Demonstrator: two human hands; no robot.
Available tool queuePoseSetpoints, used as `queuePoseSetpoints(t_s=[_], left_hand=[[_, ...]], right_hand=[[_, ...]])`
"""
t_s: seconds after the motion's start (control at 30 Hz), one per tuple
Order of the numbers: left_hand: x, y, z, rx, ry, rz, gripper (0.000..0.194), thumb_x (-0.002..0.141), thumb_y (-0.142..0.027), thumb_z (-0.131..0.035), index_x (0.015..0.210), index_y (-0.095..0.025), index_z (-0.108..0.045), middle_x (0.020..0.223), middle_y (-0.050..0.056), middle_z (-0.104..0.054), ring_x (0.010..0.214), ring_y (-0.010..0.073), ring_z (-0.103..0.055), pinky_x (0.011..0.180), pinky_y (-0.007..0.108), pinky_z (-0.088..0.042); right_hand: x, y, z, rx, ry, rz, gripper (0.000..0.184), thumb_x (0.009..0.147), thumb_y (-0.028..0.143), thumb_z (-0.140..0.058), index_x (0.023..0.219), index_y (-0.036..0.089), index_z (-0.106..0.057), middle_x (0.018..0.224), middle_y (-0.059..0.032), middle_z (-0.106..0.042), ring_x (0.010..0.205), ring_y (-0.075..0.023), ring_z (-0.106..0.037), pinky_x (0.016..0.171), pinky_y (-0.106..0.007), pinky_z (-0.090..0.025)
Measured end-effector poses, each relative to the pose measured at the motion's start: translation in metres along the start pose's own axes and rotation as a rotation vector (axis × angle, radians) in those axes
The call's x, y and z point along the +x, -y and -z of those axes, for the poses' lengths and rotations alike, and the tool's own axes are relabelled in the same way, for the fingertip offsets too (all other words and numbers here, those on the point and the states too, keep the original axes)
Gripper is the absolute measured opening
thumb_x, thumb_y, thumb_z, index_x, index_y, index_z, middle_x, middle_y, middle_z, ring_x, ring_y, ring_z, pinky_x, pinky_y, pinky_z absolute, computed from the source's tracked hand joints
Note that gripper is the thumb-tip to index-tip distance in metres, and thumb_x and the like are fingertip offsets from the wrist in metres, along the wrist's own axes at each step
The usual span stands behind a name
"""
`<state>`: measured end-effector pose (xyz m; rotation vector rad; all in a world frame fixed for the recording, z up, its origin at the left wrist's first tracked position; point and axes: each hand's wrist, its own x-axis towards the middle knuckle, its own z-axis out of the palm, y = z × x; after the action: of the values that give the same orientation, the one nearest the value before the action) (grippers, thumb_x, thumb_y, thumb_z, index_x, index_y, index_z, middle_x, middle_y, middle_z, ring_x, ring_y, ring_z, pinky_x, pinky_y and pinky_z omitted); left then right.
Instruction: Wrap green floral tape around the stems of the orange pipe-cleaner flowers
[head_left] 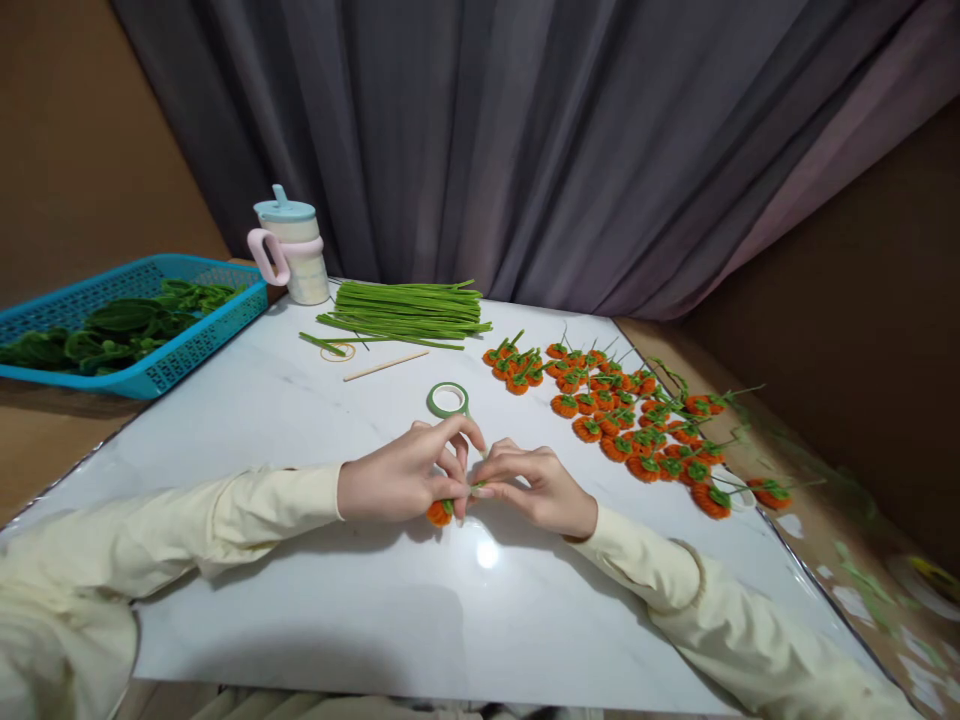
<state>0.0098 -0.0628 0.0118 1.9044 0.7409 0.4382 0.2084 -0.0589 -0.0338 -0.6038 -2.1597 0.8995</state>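
My left hand (409,470) is closed in a pinch on a small orange pipe-cleaner ornament (439,513) with a green top, shaped like a persimmon. The ornament hangs below the fingers, just above the white table. My right hand (536,485) meets it at the fingertips, pinching a thin green piece at the ornament's stem; whether that is stem or tape I cannot tell. Right behind the hands lies a roll of green tape (433,402). Many similar orange ornaments (616,447) with green stems lie in rows to the right.
A bundle of green pipe cleaners (409,310) lies at the back of the table (315,600), with a wooden stick (385,366) and a rubber band (337,345) before it. At back left stand a tumbler (306,270) and a blue basket (202,335) holding green leaves.
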Motion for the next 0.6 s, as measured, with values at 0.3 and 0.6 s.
queuePoseSetpoints(t_s=[0.3,0.6], left_hand=[[0.008,0.013,0.007,-0.388,0.182,0.139,0.021,0.078,-0.016,-0.050,0.090,-0.019,-0.033,0.058,0.000,-0.064,0.071,0.0167,-0.060,0.067,0.030,-0.040],[-0.002,0.008,-0.008,0.771,-0.256,-0.212,0.025,0.082,-0.020,-0.059,0.101,-0.015,-0.043,0.094,0.008,-0.066,0.105,0.0256,-0.054,0.091,0.043,-0.020]], right_hand=[[-0.007,-0.004,-0.002,-0.689,-0.100,0.618,0.025,0.089,0.006,-0.040,0.111,0.006,-0.049,0.075,-0.0096,-0.066,0.069,-0.0164,-0.056,0.064,-0.032,-0.044],[-0.010,-0.011,-0.007,-0.749,-0.096,0.534,0.025,0.087,0.007,-0.045,0.112,0.007,-0.048,0.071,-0.0079,-0.064,0.068,-0.0162,-0.055,0.065,-0.033,-0.044]])
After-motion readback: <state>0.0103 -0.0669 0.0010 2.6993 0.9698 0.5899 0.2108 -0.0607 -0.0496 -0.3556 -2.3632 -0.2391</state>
